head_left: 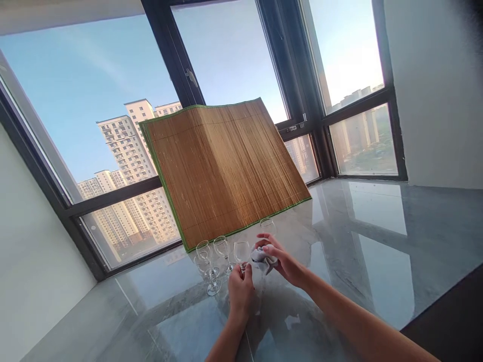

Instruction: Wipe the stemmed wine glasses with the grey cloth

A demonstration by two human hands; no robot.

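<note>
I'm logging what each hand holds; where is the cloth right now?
In the head view, the cloth is below and slightly right of centre, in the right hand, beside the wine glass the left hand holds.

Bright daylight through windows (226, 55), reflected glare below

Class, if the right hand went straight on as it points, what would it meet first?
Beyond its cloth, the right hand would probably meet the glass in the left hand; depth is unclear.
</note>
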